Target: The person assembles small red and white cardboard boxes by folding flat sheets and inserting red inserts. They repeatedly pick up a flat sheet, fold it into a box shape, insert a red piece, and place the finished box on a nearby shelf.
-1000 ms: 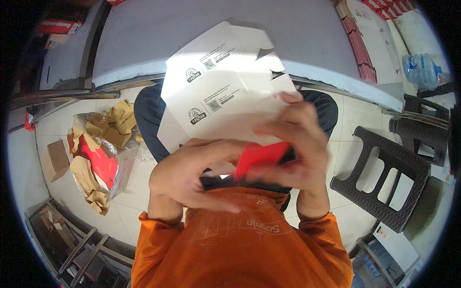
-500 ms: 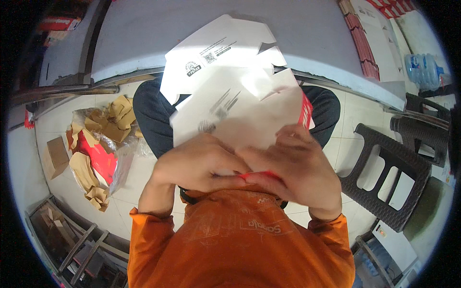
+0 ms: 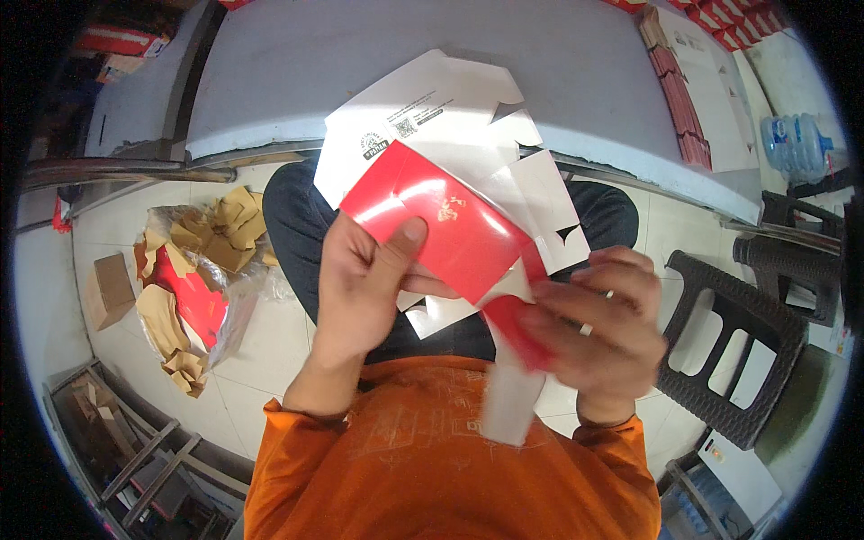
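Observation:
A glossy red, white-lined cardboard box blank (image 3: 450, 229) with a small gold print is partly folded above my lap. My left hand (image 3: 360, 279) grips its near left side, thumb lying on the red face and fingers underneath. At its right end, my right hand (image 3: 598, 324) is closed on a red flap; the fingers are smeared by motion. A blurred white flap (image 3: 515, 405) hangs down in front of my orange shirt. Beneath and beyond lies white printed card (image 3: 441, 85) with notched edges, spanning my lap and the table edge. Where the pieces separate is partly hidden.
A grey table (image 3: 297, 54) stands ahead, with folded red card stacked (image 3: 677, 103) at its right. Dark plastic stools (image 3: 733, 342) and a large clear water bottle (image 3: 792, 144) are on the right. Torn brown paper and plastic (image 3: 193, 279) lie on the floor at left.
The box blank has turned from its white face to its red face. My hands have moved apart, the left up onto the red panel and the right outward with a flap.

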Demonstrator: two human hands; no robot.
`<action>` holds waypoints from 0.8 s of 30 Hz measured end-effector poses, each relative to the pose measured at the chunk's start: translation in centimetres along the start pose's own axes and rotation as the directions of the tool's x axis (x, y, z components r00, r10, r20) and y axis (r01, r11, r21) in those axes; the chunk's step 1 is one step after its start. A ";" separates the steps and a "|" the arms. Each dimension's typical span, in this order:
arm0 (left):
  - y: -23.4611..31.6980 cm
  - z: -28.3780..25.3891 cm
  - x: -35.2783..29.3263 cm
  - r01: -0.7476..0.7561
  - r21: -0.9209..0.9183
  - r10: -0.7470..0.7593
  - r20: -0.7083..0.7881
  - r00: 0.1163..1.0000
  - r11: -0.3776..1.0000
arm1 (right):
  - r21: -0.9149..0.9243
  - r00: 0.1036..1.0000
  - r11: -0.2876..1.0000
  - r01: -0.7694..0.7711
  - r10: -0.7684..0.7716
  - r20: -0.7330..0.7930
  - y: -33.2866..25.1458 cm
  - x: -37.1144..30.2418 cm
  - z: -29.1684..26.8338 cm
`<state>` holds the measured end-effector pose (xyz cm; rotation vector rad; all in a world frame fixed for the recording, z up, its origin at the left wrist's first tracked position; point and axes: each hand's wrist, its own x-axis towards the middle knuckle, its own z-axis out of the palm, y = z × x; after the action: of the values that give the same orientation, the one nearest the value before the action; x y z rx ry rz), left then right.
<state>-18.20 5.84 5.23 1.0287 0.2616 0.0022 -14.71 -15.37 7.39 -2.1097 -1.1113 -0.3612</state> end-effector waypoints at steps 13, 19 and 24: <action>-4.2 -0.4 0.9 -0.022 0.305 -0.031 0.167 0.986 0.952 | 0.119 0.947 0.943 -0.311 0.296 0.128 2.4 0.4 2.8; -4.6 -0.6 2.5 -0.004 0.095 -0.007 0.109 0.994 0.995 | -0.209 0.978 0.956 -0.206 0.192 -0.083 1.9 0.2 2.6; -5.1 0.5 1.6 0.075 0.278 -0.078 0.003 0.997 0.958 | 0.003 0.995 0.997 -0.082 0.082 -0.053 2.1 -0.5 4.2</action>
<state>-17.16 2.96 0.86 1.2976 0.2943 -0.1150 -13.60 -13.54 3.20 -2.1258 -0.9907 -0.3755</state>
